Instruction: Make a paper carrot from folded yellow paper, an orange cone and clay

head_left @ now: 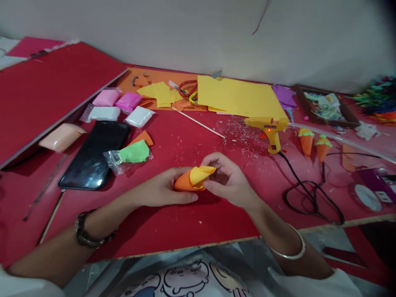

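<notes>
Near the front of the red table, my left hand [168,187] is wrapped round an orange paper cone [183,181]. A rolled yellow paper [199,175] sits inside the cone's mouth and sticks out to the right. The fingers and thumb of my right hand [230,179] pinch the edge of that yellow roll. Left of my hands lie a black phone [94,156] and a light green clay packet [134,152]. A yellow glue gun [269,130] with a lit red light rests beyond my right hand.
Clay packets [107,97] lie behind the phone. Yellow sheets [238,97], scissors [188,88] and a thin stick [199,122] are at the back. Two small orange cones [305,144] stand right, near a coiled black cable [314,198], a tape roll [367,198] and a brown tray [346,121].
</notes>
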A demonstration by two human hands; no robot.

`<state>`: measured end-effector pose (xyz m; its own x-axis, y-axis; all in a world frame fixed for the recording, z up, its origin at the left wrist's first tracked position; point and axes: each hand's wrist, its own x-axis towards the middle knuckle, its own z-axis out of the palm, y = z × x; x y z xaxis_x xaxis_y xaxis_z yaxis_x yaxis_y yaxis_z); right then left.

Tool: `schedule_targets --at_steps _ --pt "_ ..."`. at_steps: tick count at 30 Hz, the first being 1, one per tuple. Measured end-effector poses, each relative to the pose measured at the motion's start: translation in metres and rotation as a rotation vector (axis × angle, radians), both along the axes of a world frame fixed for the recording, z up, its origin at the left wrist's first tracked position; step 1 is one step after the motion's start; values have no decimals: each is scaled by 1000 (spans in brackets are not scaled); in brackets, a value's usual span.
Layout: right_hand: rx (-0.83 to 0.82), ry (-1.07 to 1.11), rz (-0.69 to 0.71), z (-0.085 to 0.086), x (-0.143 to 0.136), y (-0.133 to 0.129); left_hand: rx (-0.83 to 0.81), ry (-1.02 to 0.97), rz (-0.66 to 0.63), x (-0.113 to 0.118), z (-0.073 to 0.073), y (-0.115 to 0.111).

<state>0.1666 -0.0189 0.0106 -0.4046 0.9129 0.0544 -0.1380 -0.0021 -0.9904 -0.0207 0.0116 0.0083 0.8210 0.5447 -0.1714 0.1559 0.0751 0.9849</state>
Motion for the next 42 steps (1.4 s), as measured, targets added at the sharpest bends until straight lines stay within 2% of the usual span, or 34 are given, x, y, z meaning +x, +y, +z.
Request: schedule_targets --at_steps 4,8,13,16,26,32,39,42 --pt "115 -5 -68 3 0 -2 -42 39 12 -2 5 1" --pt "385 -138 -207 5 0 -5 -12 89 61 -2 4 -1" --pt "694 -494 -76 6 1 -4 113 61 78 1 -2 -2" --pt "790 -579 -56 3 1 -2 170 69 78 1 -4 -2" --pt "879 -594 -98 1 1 -2 343 70 99 -2 -6 2" --pt "803 -543 -119 4 -1 -3 369 14 103 0 -5 2" --pt "824 -540 -112 0 -2 -2 395 81 100 1 -5 1" --pt "814 -530 -113 2 -2 -3 440 111 139 1 -3 1"
